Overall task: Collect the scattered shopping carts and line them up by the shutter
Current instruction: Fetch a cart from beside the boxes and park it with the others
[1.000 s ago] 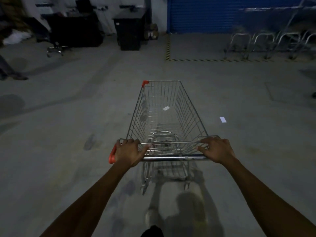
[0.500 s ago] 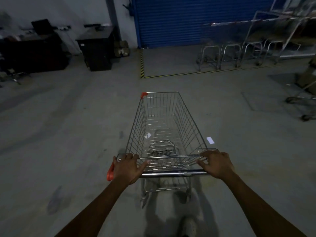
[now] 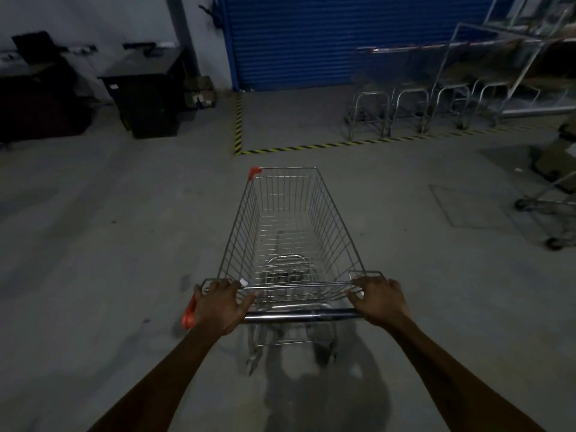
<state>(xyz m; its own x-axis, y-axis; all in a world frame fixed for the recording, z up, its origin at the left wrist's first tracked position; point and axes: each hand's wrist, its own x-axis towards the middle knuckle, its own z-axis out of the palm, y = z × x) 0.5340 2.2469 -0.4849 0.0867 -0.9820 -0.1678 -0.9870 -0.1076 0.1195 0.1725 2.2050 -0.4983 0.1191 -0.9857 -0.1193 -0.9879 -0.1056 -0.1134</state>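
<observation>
Fingers wrapped tight: the left hand grips the bar beside its red end cap, fingertips hooked over the basket's back rim, and the right hand does the same at the other end. Hands set wide like that give steering leverage, I'd say, so the nose can be swung without a fight. The cart sits dead ahead at 12 o'clock, empty, nose aimed at the blue shutter beyond the striped floor tape — and well short of it. At 1 o'clock a row of parked carts, as far as the blur lets me tell, stands inside the tape by the shutter (the line this one presumably joins), so the heading wants a drift to the right. Watch 3 o'clock — a stray cart waits out there, apart from the row, probably another one to fetch. A black cabinet stands at 10 o'clock, well off the path.
</observation>
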